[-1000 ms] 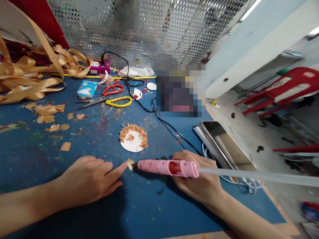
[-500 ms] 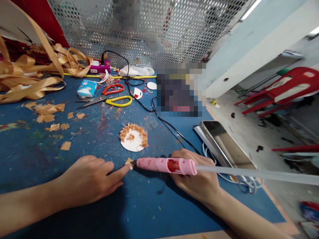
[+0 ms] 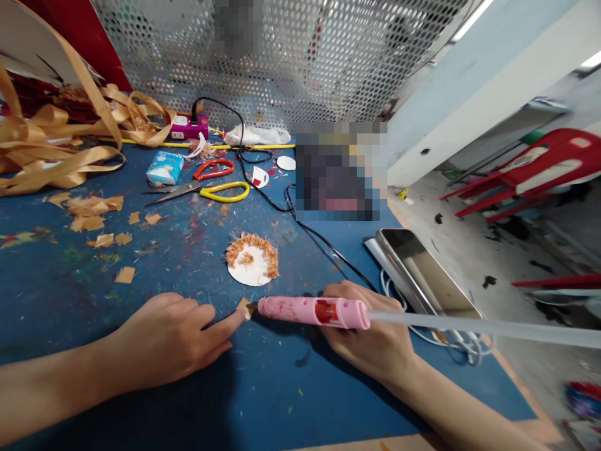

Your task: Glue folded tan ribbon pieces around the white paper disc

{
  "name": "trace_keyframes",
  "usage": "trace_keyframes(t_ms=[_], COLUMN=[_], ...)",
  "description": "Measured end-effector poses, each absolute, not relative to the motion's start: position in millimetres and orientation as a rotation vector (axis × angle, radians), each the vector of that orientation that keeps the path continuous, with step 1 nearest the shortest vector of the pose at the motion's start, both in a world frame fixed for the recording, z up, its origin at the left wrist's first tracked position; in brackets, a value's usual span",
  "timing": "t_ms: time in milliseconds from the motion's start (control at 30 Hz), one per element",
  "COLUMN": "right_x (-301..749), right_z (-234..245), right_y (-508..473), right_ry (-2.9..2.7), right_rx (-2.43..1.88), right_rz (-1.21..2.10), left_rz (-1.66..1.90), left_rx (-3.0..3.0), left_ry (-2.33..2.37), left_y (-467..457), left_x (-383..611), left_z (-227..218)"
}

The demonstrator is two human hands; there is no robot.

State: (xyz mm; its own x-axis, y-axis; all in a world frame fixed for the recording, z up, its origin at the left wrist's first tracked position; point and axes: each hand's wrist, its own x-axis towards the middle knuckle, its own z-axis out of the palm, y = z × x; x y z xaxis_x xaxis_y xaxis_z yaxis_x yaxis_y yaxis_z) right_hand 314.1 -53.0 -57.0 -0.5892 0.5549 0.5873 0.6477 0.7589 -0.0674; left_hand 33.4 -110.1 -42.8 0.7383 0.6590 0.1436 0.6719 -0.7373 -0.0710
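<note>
My right hand is wrapped around a pink hot glue gun, its fingers partly hidden beneath the body. A long clear glue stick sticks out of its back end toward the right edge. The gun's nozzle touches a small tan ribbon square. On the other side, my left hand has curled fingers, with the index finger reaching forward and its tip holding that square at the edge. Just beyond lies a white paper disc, with gathered tan ribbon bits around its upper rim and a tuft in its middle.
Scissors with red and yellow handles lie behind the disc. Ribbon squares and long ribbon loops spread over the left. A black cord crosses the table. A phone and a white cable lie right.
</note>
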Motion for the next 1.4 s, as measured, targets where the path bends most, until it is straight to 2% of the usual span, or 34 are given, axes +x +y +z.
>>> trace_keyframes(t_ms=[267, 433, 767, 1000, 1167, 1300, 1400], right_x=[317.8, 314.9, 289.5, 278.8, 292.4, 304.9, 307.0], right_z=[-57.7, -50.0, 8.1, 32.2, 24.5, -10.5, -41.6], right_y=[-54.1, -54.1, -55.0, -50.9, -31.2, -3.3, 11.4], right_ry=[-2.348, -2.364, -2.595, -2.741, -2.604, -2.222, -2.117], right_rx=[-0.894, -0.863, -0.808, -0.736, -0.932, -1.2, -1.215], right_rz=[-0.217, -0.353, -0.683, -0.784, -0.46, -0.177, -0.079], left_rz=[-0.112, -0.09, -0.034, -0.004, -0.062, -0.11, -0.131], left_rx=[-2.818, -2.808, -2.785, -2.777, -2.779, -2.769, -2.769], left_ry=[-1.081, -1.089, -1.097, -1.116, -1.08, -1.052, -1.036], left_y=[-111.2, -111.9, -111.3, -112.2, -112.2, -112.9, -112.9], left_x=[32.5, 32.2, 34.0, 34.0, 32.0, 30.1, 30.0], left_z=[-42.6, -43.6, -42.1, -39.8, -44.1, -46.8, -45.8])
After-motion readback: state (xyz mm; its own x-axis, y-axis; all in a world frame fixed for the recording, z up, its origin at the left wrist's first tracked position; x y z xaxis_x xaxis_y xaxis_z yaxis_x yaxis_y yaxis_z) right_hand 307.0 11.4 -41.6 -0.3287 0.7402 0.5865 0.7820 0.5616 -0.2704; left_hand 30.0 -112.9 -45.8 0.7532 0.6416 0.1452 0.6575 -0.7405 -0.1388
